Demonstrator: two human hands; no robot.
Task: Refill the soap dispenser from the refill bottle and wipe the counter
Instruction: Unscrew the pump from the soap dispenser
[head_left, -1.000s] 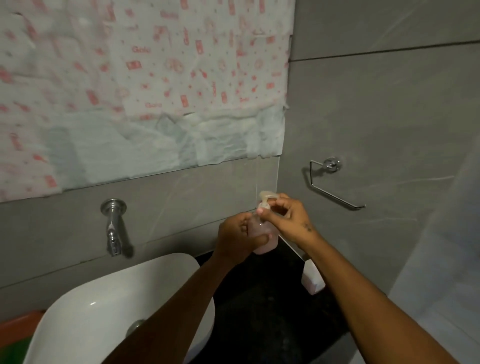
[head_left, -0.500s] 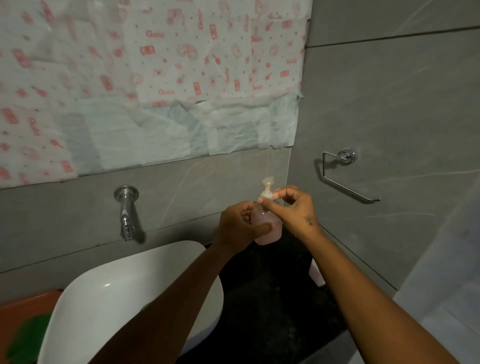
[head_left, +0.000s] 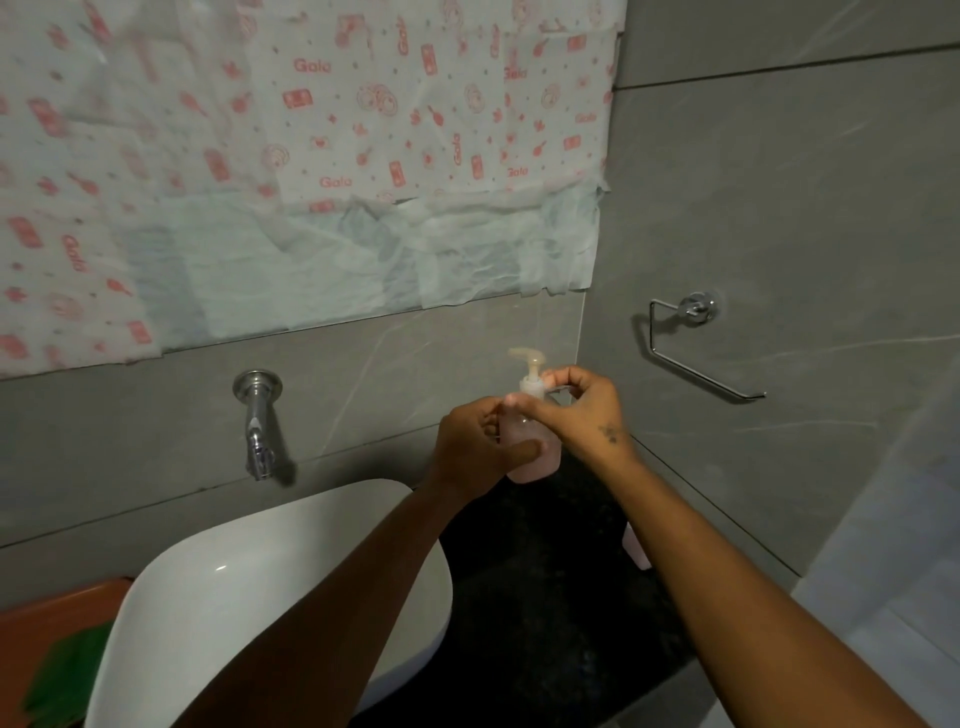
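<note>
The left hand (head_left: 475, 441) is grasping the soap dispenser (head_left: 535, 441) around its body, with the thumb lying across the front of it. The right hand (head_left: 576, 410) is pinching the collar of the pump (head_left: 530, 364) at the neck, thumb on the near side and fingers curled around the far side. The dispenser is standing upright between the two hands. It is a small see-through bottle with a pale pink colour in its lower part, and its pump is cream-white with the nozzle pointing to the left. Whether its bottom is touching the dark counter (head_left: 545, 597) or is lifted just above it, I cannot tell.

Below the grip and to the right, a small pale pink object (head_left: 638, 551) is showing from behind the right forearm, close to the wall; its shape is mostly hidden. To the left of the grip a white basin (head_left: 218, 587) is sitting under the left forearm, and a chrome tap (head_left: 258, 426) is coming out of the grey wall above it. To the right of the grip a chrome towel holder (head_left: 696, 343) is hanging on the side wall. Above the grip, white paper with red prints (head_left: 311, 156) is covering the upper wall.
</note>
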